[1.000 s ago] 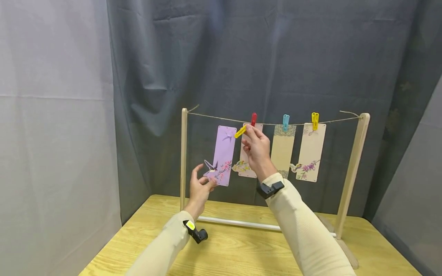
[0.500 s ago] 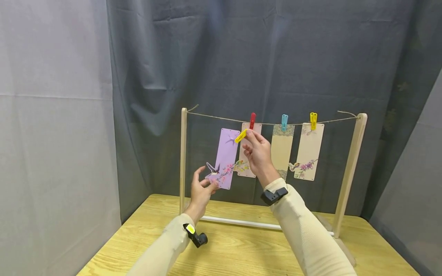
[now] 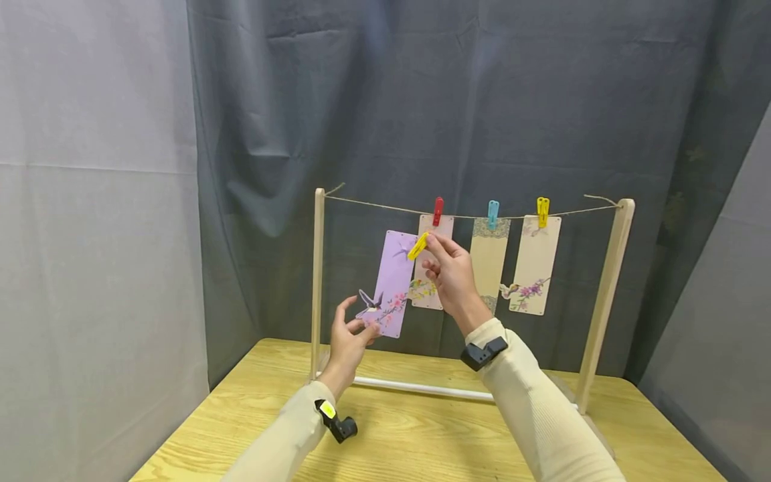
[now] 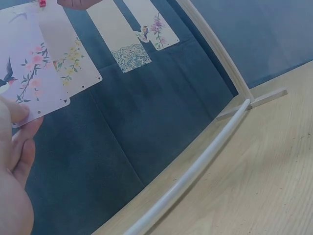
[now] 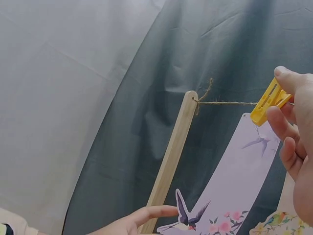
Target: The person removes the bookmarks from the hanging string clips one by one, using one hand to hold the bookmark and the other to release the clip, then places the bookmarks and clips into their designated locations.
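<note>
Purple card (image 3: 394, 274), tilted, below string (image 3: 373, 203); lower corner pinched by left grip (image 3: 348, 343). Yellow peg (image 3: 417, 247), below string, pinched by right grip (image 3: 453, 277). Likely risk: card slipping, owing to single-corner hold.

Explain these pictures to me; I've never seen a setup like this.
There is no machine, only a person working bare-handed. The wide view comes from a head-worn camera; the other two come from the left wrist camera and the right wrist camera. On the wooden table stands a wooden frame with a string across its top. From it hang a pink card by a red clip, a lace-patterned card by a blue clip and a cream card by a yellow clip. The left hand holds a purple card near its bottom; the right hand pinches a second yellow clip by that card's top; whether they touch is unclear.
</note>
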The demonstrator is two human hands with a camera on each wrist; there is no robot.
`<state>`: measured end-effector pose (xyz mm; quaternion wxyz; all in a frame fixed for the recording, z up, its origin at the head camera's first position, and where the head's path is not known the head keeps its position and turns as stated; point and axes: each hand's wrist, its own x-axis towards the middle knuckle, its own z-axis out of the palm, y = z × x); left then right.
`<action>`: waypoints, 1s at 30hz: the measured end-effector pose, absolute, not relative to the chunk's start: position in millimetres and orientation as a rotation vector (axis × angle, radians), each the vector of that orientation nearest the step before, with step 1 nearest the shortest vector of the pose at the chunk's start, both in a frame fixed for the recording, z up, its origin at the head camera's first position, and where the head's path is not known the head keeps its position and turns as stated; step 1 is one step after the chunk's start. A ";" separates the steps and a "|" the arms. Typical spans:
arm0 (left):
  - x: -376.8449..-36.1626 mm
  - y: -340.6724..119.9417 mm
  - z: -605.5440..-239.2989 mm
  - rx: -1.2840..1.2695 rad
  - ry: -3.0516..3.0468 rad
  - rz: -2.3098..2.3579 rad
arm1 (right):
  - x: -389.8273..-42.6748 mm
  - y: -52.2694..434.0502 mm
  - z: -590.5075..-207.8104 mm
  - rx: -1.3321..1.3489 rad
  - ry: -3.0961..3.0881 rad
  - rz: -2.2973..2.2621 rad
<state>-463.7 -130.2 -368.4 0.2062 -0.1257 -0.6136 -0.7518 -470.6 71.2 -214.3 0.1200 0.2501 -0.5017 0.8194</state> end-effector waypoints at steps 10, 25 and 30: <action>-455.1 -127.0 -377.3 -0.390 -1.724 -2.093 | -466.3 79.4 -228.3 0.730 -1.522 2.384; -443.1 -121.9 -394.5 -0.386 -1.725 -2.134 | -459.4 105.9 -254.7 0.702 -1.486 2.445; -441.2 -120.1 -407.0 -0.375 -1.705 -2.154 | -455.6 110.6 -262.9 0.672 -1.508 2.456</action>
